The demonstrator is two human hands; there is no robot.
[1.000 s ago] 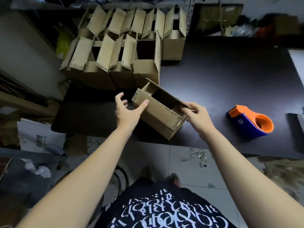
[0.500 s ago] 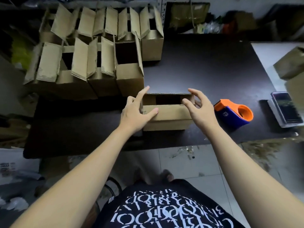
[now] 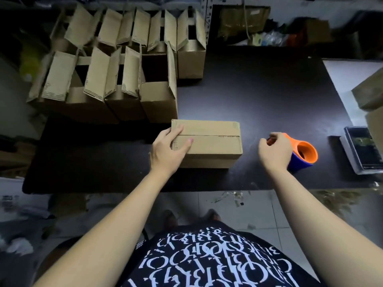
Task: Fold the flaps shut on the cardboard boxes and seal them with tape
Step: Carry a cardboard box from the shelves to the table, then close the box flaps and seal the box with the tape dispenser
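As seen from the head camera, left to right across dark tabletop (image 3: 259,90):

Far left, rear: open cardboard boxes (image 3: 116,79) packed in two rows, touching one another, flaps standing up or splayed, dark interiors showing. Nearest one just behind left rear corner of closed cardboard box.

Centre-left, toward front edge: closed cardboard box (image 3: 215,146) resting on tabletop, long side toward the person. Both top flaps folded down, meeting in one seam along the length. Tape on seam: cannot tell.

Left hand (image 3: 165,154): open and flat over left end of that box, one straight finger on rear flap, thumb on front flap, pressing down.

Right of box: strip of bare tabletop, then right hand (image 3: 273,152), fingers curled over left end of tape dispenser (image 3: 304,156), gripping it; slightly blurred.

Tape dispenser: orange top, blue body, sitting on tabletop, near closed box but apart from it.

Further right: flat device with dark screen (image 3: 360,150), just beside tabletop's right edge. More cardboard (image 3: 371,94) behind it, cut off by frame.

Bottom: black shirt with white lettering (image 3: 207,262); tiled floor (image 3: 238,208) with small scraps.
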